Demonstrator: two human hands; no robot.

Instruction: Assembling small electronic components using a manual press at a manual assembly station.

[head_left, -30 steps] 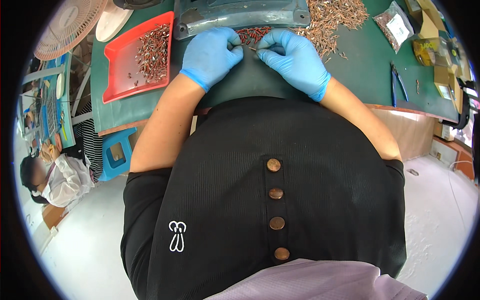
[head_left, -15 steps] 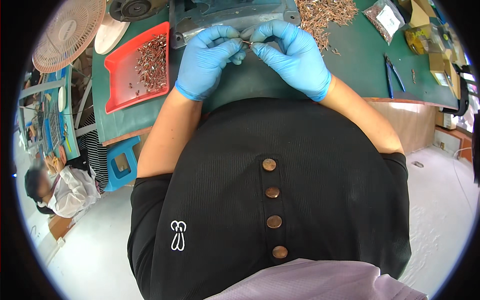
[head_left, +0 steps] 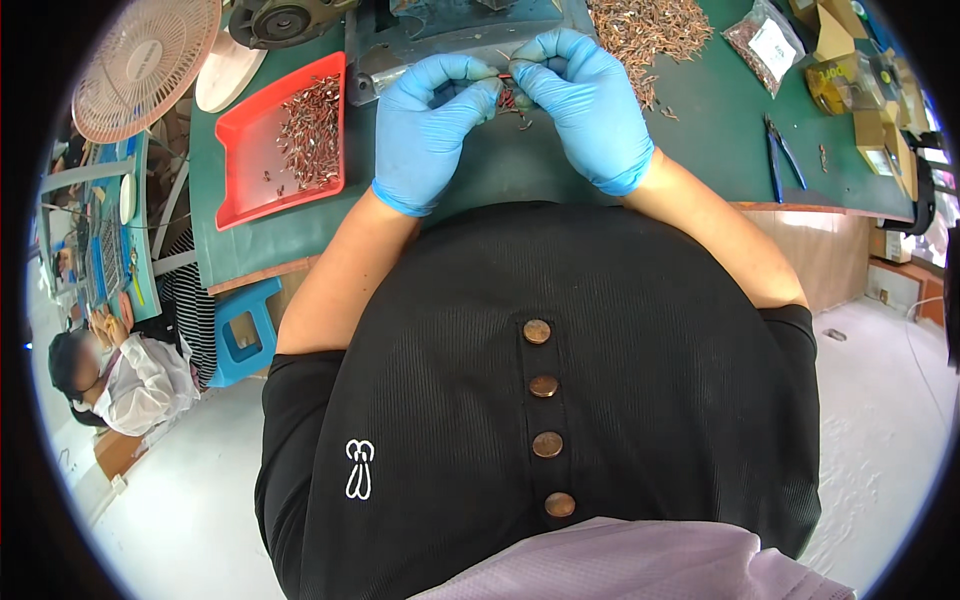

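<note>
Both hands in blue gloves, raised over the far middle of the green surface (head_left: 700, 150), forearms bare and angled inward from the near edge. Left hand (head_left: 430, 130) curled, fingertips pinched narrow on one end of a small reddish-brown wired part (head_left: 510, 95). Right hand (head_left: 590, 105) arched, thumb and forefinger closed on the other end. Fingertips of the two hands nearly touching. The part is thin and small; its long axis runs roughly left to right between the hands, detail too fine to tell more.

Left: red plastic tray (head_left: 250, 170), rectangular, shallow, holding a heap of like pieces (head_left: 310, 130). Far right: loose pile of the same pieces (head_left: 645, 30). Right: blue-handled pliers (head_left: 778, 160) lying flat. Far left: pink round fan (head_left: 145, 60).
</note>
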